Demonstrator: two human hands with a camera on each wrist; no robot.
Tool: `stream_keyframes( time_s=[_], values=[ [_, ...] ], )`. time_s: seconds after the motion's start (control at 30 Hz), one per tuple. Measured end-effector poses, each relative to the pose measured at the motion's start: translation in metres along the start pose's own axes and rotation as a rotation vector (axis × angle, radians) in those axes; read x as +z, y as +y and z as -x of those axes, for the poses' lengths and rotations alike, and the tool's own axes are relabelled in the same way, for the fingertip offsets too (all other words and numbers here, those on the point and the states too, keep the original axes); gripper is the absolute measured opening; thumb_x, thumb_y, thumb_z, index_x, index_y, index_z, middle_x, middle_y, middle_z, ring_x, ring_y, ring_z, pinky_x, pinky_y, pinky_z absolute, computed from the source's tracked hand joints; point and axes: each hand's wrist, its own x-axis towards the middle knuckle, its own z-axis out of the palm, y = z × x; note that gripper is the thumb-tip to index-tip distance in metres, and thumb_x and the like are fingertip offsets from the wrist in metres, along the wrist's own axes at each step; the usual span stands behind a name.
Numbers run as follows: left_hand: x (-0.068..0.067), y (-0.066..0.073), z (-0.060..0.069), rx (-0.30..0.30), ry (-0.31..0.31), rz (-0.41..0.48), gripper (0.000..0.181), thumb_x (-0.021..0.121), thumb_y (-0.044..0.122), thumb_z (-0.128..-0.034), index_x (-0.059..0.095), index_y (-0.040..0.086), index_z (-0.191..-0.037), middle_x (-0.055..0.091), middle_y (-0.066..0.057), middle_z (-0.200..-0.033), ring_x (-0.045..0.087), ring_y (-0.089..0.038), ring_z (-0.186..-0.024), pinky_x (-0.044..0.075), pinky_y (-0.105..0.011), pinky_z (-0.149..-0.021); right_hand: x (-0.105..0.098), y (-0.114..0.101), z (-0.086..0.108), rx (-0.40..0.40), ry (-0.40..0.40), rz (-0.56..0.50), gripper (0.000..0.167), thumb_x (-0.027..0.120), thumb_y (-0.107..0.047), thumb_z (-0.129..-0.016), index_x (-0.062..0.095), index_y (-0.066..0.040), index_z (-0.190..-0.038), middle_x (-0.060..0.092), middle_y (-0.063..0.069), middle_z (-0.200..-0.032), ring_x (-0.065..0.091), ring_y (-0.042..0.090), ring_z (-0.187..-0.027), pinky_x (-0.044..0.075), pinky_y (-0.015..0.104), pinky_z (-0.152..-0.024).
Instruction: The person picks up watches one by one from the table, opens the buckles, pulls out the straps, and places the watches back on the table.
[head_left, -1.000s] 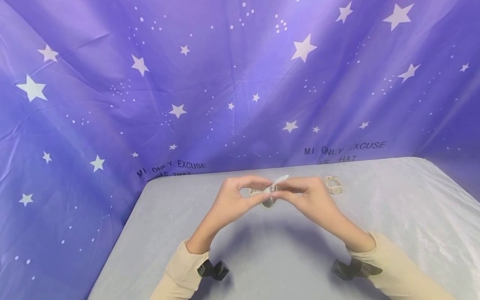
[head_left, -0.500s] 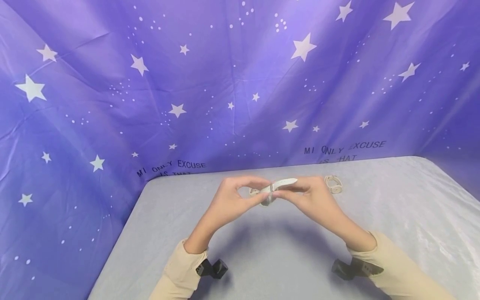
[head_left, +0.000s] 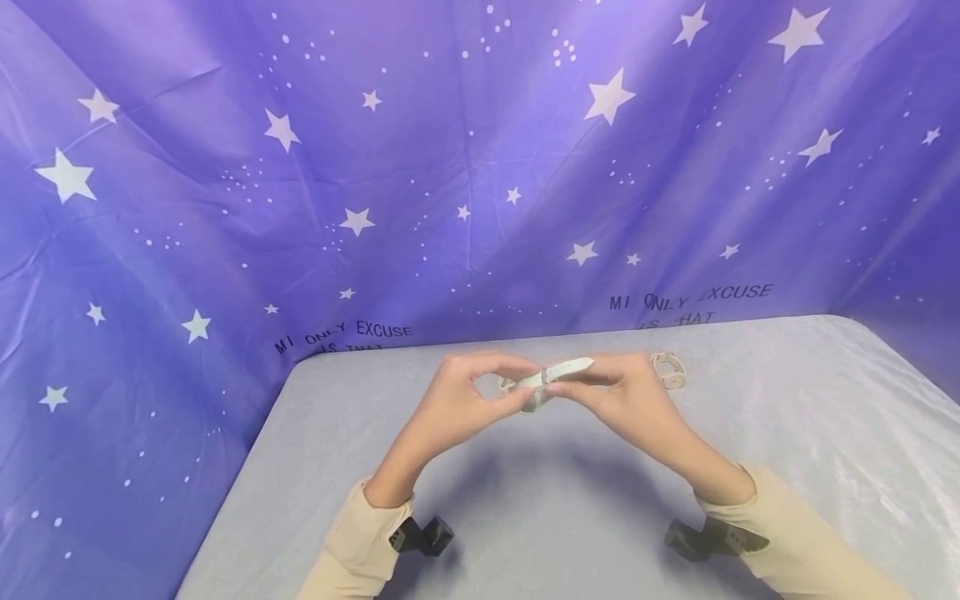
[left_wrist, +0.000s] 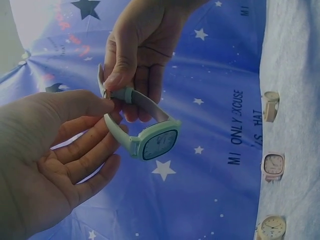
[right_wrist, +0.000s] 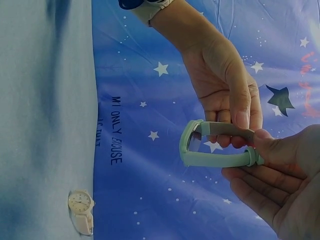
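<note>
Above the grey cloth, both hands hold a pale green wristwatch (head_left: 534, 398) by its strap. Its squarish dial (left_wrist: 161, 145) hangs below the fingers in the left wrist view, with the strap bent into a loop. My left hand (head_left: 468, 404) pinches the strap near its buckle between thumb and fingers. Thumb and fingertips of my right hand (head_left: 622, 400) pinch the strap right beside them. The pale strap end (head_left: 572, 367) sticks out to the upper right past the buckle. Fingertips partly hide the buckle, so how it sits on the strap is unclear.
On the table (head_left: 787, 417) lies a cream wristwatch (head_left: 669, 371), just beyond the right hand. The left wrist view has a pinkish square watch (left_wrist: 274, 165), a round yellowish watch (left_wrist: 272, 227) and another watch (left_wrist: 271, 106) in a row. A purple star-patterned curtain (head_left: 420, 167) hangs behind.
The strap's free end, earlier short and tilted up between the hands, now reaches further right and shows more of its length. Both hands have stayed almost in place.
</note>
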Motion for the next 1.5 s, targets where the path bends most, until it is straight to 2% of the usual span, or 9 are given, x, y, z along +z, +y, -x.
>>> stream_keyframes(
  time_s=[0.13, 0.23, 0.43, 0.67, 0.97, 1.3, 1.5],
  values=[
    [-0.002, 0.001, 0.000, 0.008, -0.011, -0.005, 0.026, 0.079, 0.007, -0.0856, 0.078, 0.014, -0.111, 0.079, 0.002, -0.104, 0.072, -0.009, -0.098, 0.059, -0.035, -0.092, 0.000, -0.001, 0.000, -0.002, -0.005, -0.009, 0.018, 0.083, -0.003, -0.081, 0.081, -0.009, -0.098, 0.080, 0.003, -0.096, 0.075, 0.005, -0.089, 0.062, 0.024, -0.082],
    [-0.004, 0.001, 0.001, 0.005, -0.014, -0.017, 0.025, 0.079, 0.005, -0.0860, 0.078, 0.013, -0.110, 0.079, 0.002, -0.103, 0.073, -0.009, -0.098, 0.059, -0.033, -0.093, -0.002, -0.001, 0.000, 0.010, -0.006, -0.010, 0.018, 0.082, -0.004, -0.082, 0.081, -0.010, -0.099, 0.081, 0.003, -0.096, 0.075, 0.005, -0.090, 0.061, 0.024, -0.085],
    [-0.008, -0.001, 0.000, 0.003, -0.002, -0.049, 0.024, 0.078, 0.005, -0.0857, 0.078, 0.012, -0.109, 0.079, 0.001, -0.104, 0.073, -0.009, -0.097, 0.058, -0.030, -0.094, -0.005, -0.003, -0.001, 0.028, 0.003, -0.018, 0.018, 0.081, -0.003, -0.084, 0.081, -0.009, -0.101, 0.080, 0.004, -0.098, 0.075, 0.004, -0.091, 0.060, 0.022, -0.085],
    [-0.008, -0.003, 0.001, -0.017, 0.009, -0.046, 0.025, 0.080, 0.007, -0.0836, 0.078, 0.014, -0.107, 0.078, 0.004, -0.101, 0.071, -0.006, -0.094, 0.059, -0.033, -0.092, -0.007, -0.003, -0.001, 0.039, 0.015, -0.020, 0.017, 0.081, -0.003, -0.084, 0.081, -0.007, -0.100, 0.080, 0.006, -0.098, 0.074, 0.002, -0.091, 0.060, 0.021, -0.084],
    [-0.006, -0.002, 0.000, 0.014, -0.017, -0.077, 0.026, 0.081, 0.012, -0.0841, 0.079, 0.018, -0.109, 0.076, 0.007, -0.098, 0.067, -0.006, -0.090, 0.057, -0.028, -0.084, -0.008, -0.003, -0.001, 0.059, 0.010, -0.017, 0.018, 0.081, -0.005, -0.084, 0.080, -0.009, -0.101, 0.080, 0.005, -0.100, 0.074, 0.002, -0.091, 0.061, 0.023, -0.083],
    [-0.009, -0.002, 0.000, -0.028, -0.003, -0.075, 0.022, 0.081, 0.018, -0.0869, 0.079, 0.019, -0.109, 0.077, 0.008, -0.101, 0.068, -0.005, -0.093, 0.057, -0.031, -0.088, -0.011, -0.005, -0.002, 0.106, 0.002, -0.037, 0.020, 0.080, -0.005, -0.086, 0.079, -0.006, -0.105, 0.080, 0.008, -0.102, 0.074, 0.002, -0.091, 0.061, 0.023, -0.082],
    [-0.013, -0.002, -0.001, -0.036, 0.027, -0.057, 0.022, 0.082, 0.014, -0.0861, 0.080, 0.017, -0.108, 0.078, 0.005, -0.100, 0.071, -0.008, -0.094, 0.057, -0.032, -0.090, -0.015, -0.006, -0.003, 0.123, 0.016, -0.060, 0.022, 0.079, -0.008, -0.087, 0.078, -0.006, -0.109, 0.079, 0.009, -0.104, 0.075, 0.003, -0.085, 0.062, 0.023, -0.077]
  ],
)
